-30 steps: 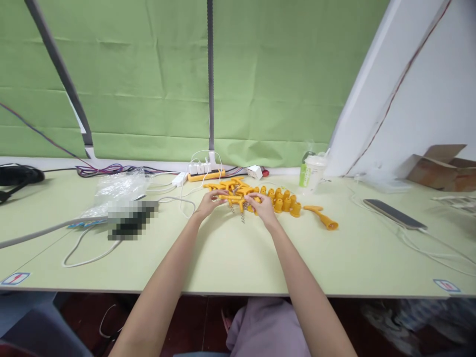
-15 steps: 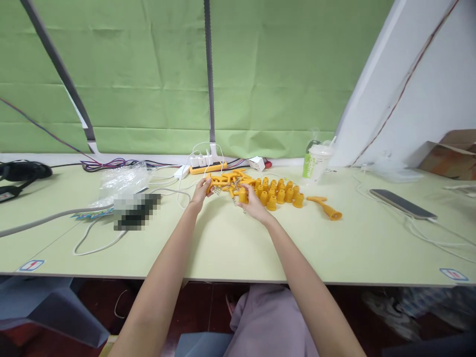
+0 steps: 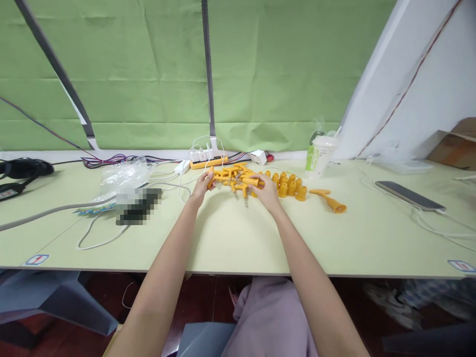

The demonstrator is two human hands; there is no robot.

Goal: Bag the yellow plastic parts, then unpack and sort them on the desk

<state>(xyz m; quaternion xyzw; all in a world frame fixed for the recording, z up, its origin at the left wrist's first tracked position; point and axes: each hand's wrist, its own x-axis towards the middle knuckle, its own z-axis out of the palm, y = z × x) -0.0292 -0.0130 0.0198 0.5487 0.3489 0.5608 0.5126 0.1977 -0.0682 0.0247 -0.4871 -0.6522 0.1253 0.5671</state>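
My left hand (image 3: 203, 190) pinches the end of a yellow plastic handle (image 3: 211, 177) at the left side of a pile. The pile (image 3: 227, 173) is made of yellow branched handles with shiny metal spirals, like corkscrews; one spiral (image 3: 246, 200) hangs at its front. My right hand (image 3: 268, 192) is closed around a yellow ribbed cone cap (image 3: 254, 182), held sideways at the right of the pile. Behind and right of that hand, several yellow cone caps (image 3: 292, 188) stand upright in rows. What the left fingertips cover is partly hidden.
Farther right lie a yellow handle joined to a cone (image 3: 336, 205), a plastic cup (image 3: 323, 153) and a phone (image 3: 409, 195). A power strip (image 3: 208, 162) with white plugs sits behind the pile. Plastic wrap (image 3: 124, 181) and cables (image 3: 89, 238) lie at left.
My right hand has moved slightly right and up, and its cone cap now lies sideways instead of upright. My left hand stays at the pile's left end. The camera view has shifted a little.
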